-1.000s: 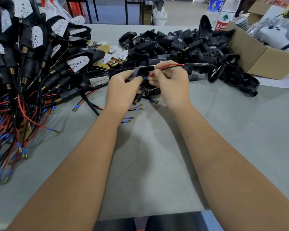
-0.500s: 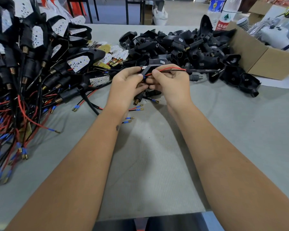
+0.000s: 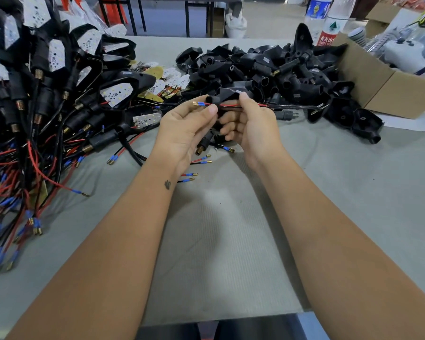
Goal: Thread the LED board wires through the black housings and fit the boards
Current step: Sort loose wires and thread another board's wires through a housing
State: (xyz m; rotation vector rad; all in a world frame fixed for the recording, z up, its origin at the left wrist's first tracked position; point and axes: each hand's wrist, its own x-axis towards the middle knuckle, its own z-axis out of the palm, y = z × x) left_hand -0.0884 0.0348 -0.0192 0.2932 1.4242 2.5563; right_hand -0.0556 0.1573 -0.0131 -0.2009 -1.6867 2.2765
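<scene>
- Your left hand pinches the red wire between thumb and fingertip, just behind the blue sleeve and brass tip, which stick out to the left.
- Your right hand grips the black housing from behind; its fingers curl round it, so most of the housing is hidden.
- The red wire runs together with a black wire to the right. Whether they already pass through the housing, you cannot tell; your fingers cover that part.
- The LED board at the far end of these wires is hard to make out among the loose housings.
- On the left, the pile of finished units is cut off by the frame edge.
- The cardboard box at the right of the table is only partly in view.
</scene>
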